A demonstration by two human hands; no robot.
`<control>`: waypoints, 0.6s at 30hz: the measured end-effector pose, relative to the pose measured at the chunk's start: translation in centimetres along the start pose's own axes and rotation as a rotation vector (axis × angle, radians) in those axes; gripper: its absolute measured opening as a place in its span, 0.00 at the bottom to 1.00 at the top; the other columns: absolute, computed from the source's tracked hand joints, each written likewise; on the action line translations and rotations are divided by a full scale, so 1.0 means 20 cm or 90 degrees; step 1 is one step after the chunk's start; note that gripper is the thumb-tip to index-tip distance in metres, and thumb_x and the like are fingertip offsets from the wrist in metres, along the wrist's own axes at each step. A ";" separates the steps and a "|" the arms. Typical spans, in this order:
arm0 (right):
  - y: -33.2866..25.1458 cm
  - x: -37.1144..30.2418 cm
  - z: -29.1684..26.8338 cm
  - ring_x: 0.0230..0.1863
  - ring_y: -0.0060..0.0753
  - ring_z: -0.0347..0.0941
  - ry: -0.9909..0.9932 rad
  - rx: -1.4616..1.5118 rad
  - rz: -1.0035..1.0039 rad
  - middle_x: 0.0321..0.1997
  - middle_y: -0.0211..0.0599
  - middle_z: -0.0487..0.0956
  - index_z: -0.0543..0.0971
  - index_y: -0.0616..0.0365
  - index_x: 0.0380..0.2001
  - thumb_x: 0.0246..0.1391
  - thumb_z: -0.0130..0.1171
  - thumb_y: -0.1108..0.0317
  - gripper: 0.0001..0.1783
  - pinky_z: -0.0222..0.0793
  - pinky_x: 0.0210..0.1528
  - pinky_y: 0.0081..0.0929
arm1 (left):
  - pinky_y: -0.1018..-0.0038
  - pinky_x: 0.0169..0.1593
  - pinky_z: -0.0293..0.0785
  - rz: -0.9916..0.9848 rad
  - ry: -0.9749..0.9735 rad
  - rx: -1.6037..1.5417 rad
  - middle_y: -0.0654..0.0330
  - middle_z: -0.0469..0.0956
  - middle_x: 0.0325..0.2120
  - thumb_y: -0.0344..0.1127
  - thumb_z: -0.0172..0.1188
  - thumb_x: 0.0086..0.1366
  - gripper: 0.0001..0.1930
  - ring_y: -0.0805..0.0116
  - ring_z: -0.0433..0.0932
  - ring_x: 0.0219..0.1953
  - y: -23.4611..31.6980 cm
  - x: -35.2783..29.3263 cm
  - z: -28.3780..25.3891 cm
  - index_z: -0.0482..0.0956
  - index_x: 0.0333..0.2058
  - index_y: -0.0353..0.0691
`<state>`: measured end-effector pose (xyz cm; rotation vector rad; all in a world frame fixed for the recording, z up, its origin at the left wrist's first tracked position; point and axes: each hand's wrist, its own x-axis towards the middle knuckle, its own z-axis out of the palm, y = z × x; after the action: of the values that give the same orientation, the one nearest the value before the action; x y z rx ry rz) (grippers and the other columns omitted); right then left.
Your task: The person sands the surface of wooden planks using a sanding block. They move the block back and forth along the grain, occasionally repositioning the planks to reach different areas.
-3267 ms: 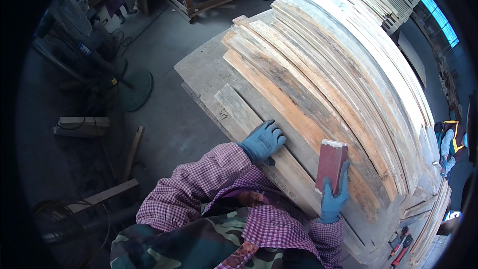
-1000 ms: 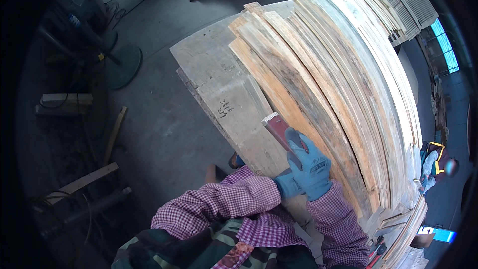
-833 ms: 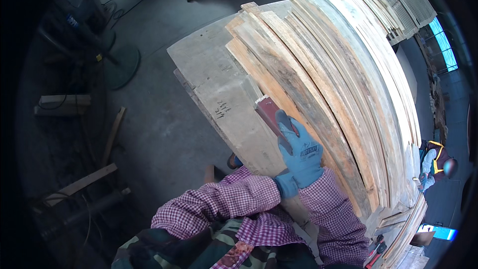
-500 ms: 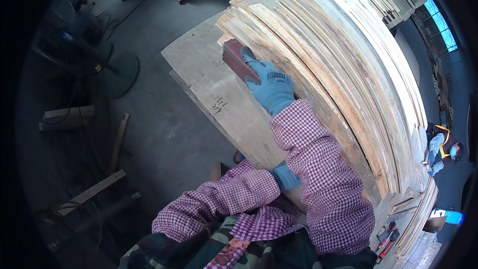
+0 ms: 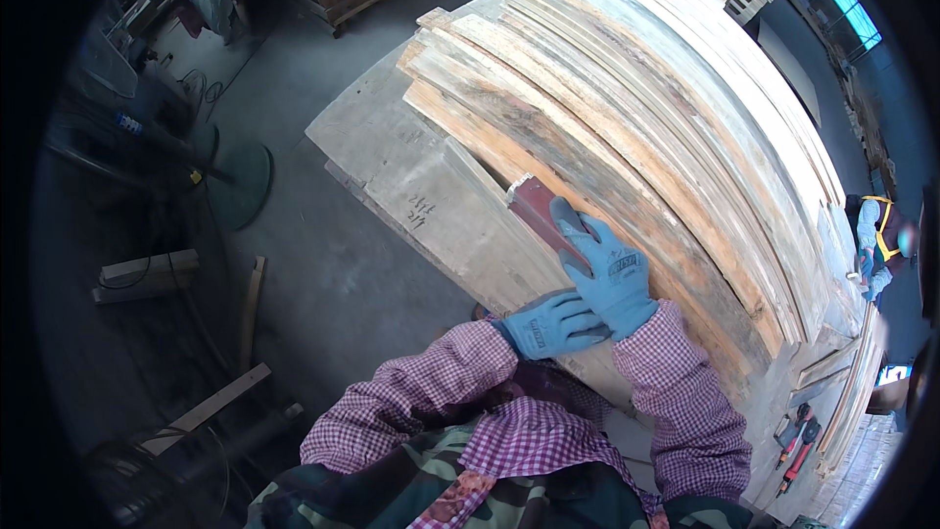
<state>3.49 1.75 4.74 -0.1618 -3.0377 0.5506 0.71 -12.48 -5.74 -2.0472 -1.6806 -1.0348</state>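
Both my hands wear blue work gloves with grey fingertips. My right hand (image 5: 615, 279) is closed round the rear of a dark red sanding block (image 5: 540, 211), which looks wrapped in abrasive sheet. The block rests along a narrow wooden board (image 5: 480, 168) on the plywood sheet (image 5: 392, 171). My left hand (image 5: 556, 325) lies just below the right wrist, its fingers stretched out side by side toward the right. What lies under the left palm is hidden. Beyond the block runs an orange-brown plank (image 5: 460, 122) with bare grain.
Stacked planks (image 5: 627, 88) fill the far side and right of the sheet. A red-and-black power tool (image 5: 801, 446) lies at lower right. Another person (image 5: 876, 245) stands at the far right. Loose timber (image 5: 206, 409) and a round green fan-like object (image 5: 240, 186) stand left on the concrete floor.
My right hand has drawn the sanding block back toward my body. The left hand, mostly hidden under the right forearm before, now shows beside the right wrist. The view has shifted slightly.
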 end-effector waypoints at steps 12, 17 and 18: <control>-0.06 -0.06 -0.02 0.43 0.38 0.79 0.035 -0.015 0.030 0.53 0.32 0.74 0.71 0.29 0.61 0.54 0.62 0.59 0.29 0.79 0.42 0.39 | 0.53 0.71 0.49 -0.337 -0.416 0.287 0.54 0.69 0.56 0.53 0.73 0.47 0.38 0.50 0.61 0.64 -0.89 -0.02 -0.71 0.71 0.55 0.46; 0.00 -0.53 -0.11 0.44 0.41 0.80 0.081 -0.026 0.072 0.53 0.37 0.75 0.79 0.43 0.53 0.51 0.65 0.60 0.23 0.79 0.44 0.35 | 0.56 0.64 0.58 -0.359 -0.433 0.282 0.59 0.74 0.41 0.51 0.74 0.45 0.26 0.53 0.70 0.52 -0.94 -0.02 -0.64 0.75 0.40 0.48; 0.00 -0.60 -0.11 0.44 0.41 0.80 0.094 -0.019 0.087 0.53 0.37 0.75 0.79 0.43 0.53 0.51 0.65 0.61 0.23 0.79 0.44 0.35 | 0.57 0.63 0.59 -0.358 -0.485 0.305 0.56 0.75 0.45 0.54 0.72 0.49 0.28 0.54 0.70 0.54 -0.92 0.01 -0.66 0.75 0.44 0.47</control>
<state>15.63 1.16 6.39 -0.3953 -2.9074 0.4784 -21.02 -15.60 -0.29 -1.7618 -2.6418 0.1335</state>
